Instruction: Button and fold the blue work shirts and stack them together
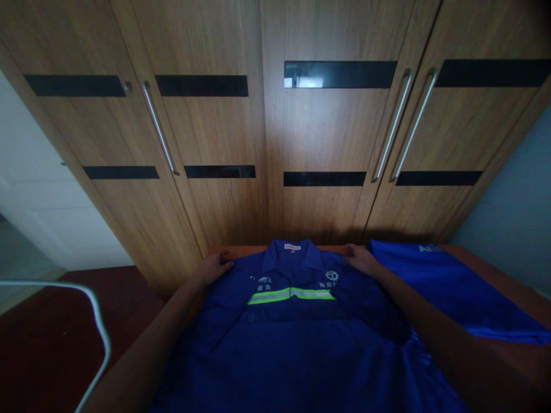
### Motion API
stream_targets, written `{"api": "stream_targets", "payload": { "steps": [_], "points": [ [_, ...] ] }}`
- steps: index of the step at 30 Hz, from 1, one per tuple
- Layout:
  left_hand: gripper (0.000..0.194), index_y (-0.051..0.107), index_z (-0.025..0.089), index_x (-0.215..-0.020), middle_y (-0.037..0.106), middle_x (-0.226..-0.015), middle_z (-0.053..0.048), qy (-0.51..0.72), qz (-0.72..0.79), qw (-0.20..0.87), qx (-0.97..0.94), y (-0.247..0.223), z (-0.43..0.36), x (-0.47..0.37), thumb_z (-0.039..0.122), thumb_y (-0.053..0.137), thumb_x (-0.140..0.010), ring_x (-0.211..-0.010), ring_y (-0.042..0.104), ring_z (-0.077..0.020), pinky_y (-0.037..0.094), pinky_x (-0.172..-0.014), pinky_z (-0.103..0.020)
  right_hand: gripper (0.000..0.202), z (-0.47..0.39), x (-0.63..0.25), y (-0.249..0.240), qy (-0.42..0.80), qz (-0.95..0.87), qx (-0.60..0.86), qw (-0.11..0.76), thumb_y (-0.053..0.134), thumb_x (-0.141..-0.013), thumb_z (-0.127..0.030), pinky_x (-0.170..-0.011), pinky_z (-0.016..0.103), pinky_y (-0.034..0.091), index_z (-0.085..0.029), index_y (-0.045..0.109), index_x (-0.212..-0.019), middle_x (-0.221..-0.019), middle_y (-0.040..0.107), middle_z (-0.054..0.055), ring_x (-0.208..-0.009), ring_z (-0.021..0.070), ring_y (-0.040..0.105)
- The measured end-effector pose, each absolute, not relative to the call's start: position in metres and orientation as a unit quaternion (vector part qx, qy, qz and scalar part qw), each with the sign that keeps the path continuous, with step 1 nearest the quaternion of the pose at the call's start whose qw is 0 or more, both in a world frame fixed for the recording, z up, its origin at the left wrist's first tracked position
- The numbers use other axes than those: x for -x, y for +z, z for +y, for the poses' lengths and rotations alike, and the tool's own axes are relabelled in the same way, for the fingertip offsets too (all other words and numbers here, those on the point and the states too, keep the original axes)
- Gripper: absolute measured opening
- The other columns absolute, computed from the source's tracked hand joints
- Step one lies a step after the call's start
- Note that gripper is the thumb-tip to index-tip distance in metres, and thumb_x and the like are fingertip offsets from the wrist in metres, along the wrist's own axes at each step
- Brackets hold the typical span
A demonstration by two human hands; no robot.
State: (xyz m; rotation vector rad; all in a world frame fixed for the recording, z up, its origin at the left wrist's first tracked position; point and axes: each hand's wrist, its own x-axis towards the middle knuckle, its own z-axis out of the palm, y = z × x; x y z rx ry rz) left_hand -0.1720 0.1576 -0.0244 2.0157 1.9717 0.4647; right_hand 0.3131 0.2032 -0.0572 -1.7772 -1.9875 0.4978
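Observation:
A dark blue work jacket (pixel 293 338) lies front up, its collar at the far edge and a yellow-green and silver stripe across the chest. White emblems and lettering show on both sides of the chest. My left hand (pixel 213 268) is at the jacket's left shoulder, fingers curled at the fabric's edge. At the right shoulder, my right hand (pixel 360 259) pinches the cloth between thumb and fingers. Both sleeves lie over the front of the jacket.
A folded bright blue cloth (pixel 447 292) with white letters lies to the right. Behind stands a wooden wardrobe (pixel 232 132) with metal handles. A pale curved cable or tube (pixel 101 327) crosses the lower left.

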Motion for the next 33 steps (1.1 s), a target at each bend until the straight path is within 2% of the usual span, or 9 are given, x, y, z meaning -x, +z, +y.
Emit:
{"api": "stream_targets", "payload": {
  "steps": [3, 5, 7, 10, 15, 18, 23, 28, 33],
  "points": [
    [0.050, 0.067, 0.014, -0.094, 0.072, -0.093, -0.009, 0.142, 0.654, 0.223, -0.709, -0.015, 0.165, 0.176, 0.056, 0.056, -0.068, -0.087, 0.066, -0.0261, 0.050, -0.074, -0.031, 0.023, 0.211, -0.317, -0.051, 0.261, -0.701, 0.633, 0.199, 0.065, -0.070, -0.021, -0.077, 0.031, 0.052, -0.013, 0.070, -0.092, -0.092, 0.073, 0.010, -0.084, 0.0245, 0.068],
    [0.049, 0.069, 0.015, -0.082, 0.072, -0.078, -0.005, 0.131, 0.632, 0.271, -0.714, -0.011, 0.167, 0.176, 0.060, 0.056, -0.067, -0.073, 0.066, -0.0237, 0.050, -0.063, -0.028, 0.019, 0.211, -0.320, -0.048, 0.322, -0.692, 0.617, 0.192, 0.064, -0.071, -0.023, -0.068, 0.029, 0.053, -0.014, 0.071, -0.085, -0.083, 0.074, 0.008, -0.074, 0.0218, 0.069],
    [0.048, 0.069, 0.015, -0.076, 0.070, -0.071, -0.004, 0.132, 0.618, 0.300, -0.714, -0.009, 0.166, 0.175, 0.060, 0.054, -0.066, -0.066, 0.065, -0.0220, 0.048, -0.058, -0.027, 0.017, 0.209, -0.322, -0.046, 0.372, -0.685, 0.596, 0.193, 0.064, -0.072, -0.025, -0.064, 0.027, 0.054, -0.014, 0.072, -0.082, -0.077, 0.074, 0.006, -0.068, 0.0198, 0.069],
    [0.046, 0.068, 0.015, -0.071, 0.068, -0.066, -0.003, 0.153, 0.615, 0.306, -0.710, -0.011, 0.163, 0.173, 0.059, 0.054, -0.066, -0.061, 0.062, -0.0205, 0.046, -0.056, -0.027, 0.019, 0.205, -0.325, -0.043, 0.401, -0.680, 0.572, 0.221, 0.066, -0.070, -0.030, -0.065, 0.027, 0.054, -0.015, 0.071, -0.081, -0.077, 0.074, 0.006, -0.069, 0.0198, 0.068],
    [0.048, 0.068, 0.015, -0.079, 0.067, -0.070, -0.002, 0.212, 0.629, 0.279, -0.694, -0.004, 0.150, 0.170, 0.059, 0.053, -0.069, -0.066, 0.061, -0.0193, 0.045, -0.058, -0.025, 0.029, 0.196, -0.328, -0.032, 0.368, -0.690, 0.549, 0.294, 0.071, -0.064, -0.039, -0.078, 0.030, 0.051, -0.017, 0.070, -0.082, -0.086, 0.073, 0.006, -0.084, 0.0227, 0.066],
    [0.051, 0.068, 0.014, -0.086, 0.068, -0.076, -0.003, 0.241, 0.628, 0.265, -0.691, 0.009, 0.135, 0.168, 0.060, 0.052, -0.071, -0.070, 0.062, -0.0188, 0.047, -0.062, -0.025, 0.035, 0.181, -0.329, -0.017, 0.350, -0.699, 0.533, 0.323, 0.069, -0.065, -0.045, -0.083, 0.032, 0.049, -0.017, 0.069, -0.086, -0.092, 0.071, 0.006, -0.088, 0.0237, 0.064],
    [0.042, 0.068, 0.017, -0.091, 0.071, -0.085, -0.003, 0.305, 0.595, 0.269, -0.693, 0.039, 0.084, 0.165, 0.054, 0.053, -0.078, -0.078, 0.065, -0.0200, 0.052, -0.069, -0.028, 0.039, 0.126, -0.337, 0.014, 0.279, -0.714, 0.525, 0.370, 0.064, -0.071, -0.051, -0.080, 0.036, 0.050, -0.017, 0.067, -0.090, -0.091, 0.071, 0.007, -0.086, 0.0255, 0.064],
    [0.031, 0.071, 0.024, -0.092, 0.074, -0.087, 0.003, 0.317, 0.596, 0.203, -0.709, 0.058, -0.005, 0.173, 0.048, 0.055, -0.081, -0.083, 0.067, -0.0186, 0.055, -0.078, -0.029, 0.023, 0.033, -0.364, 0.015, 0.166, -0.749, 0.511, 0.387, 0.060, -0.079, -0.040, -0.080, 0.034, 0.052, -0.022, 0.067, -0.091, -0.093, 0.070, 0.005, -0.087, 0.0229, 0.065],
    [0.023, 0.070, 0.037, -0.098, 0.075, -0.097, 0.007, 0.291, 0.528, 0.060, -0.795, 0.019, -0.083, 0.189, 0.042, 0.052, -0.085, -0.083, 0.071, -0.0161, 0.058, -0.071, -0.025, 0.018, -0.058, -0.382, -0.040, 0.113, -0.785, 0.508, 0.337, 0.056, -0.080, -0.026, -0.080, 0.031, 0.056, -0.028, 0.070, -0.093, -0.097, 0.072, 0.004, -0.090, 0.0220, 0.068]
  ]
}}
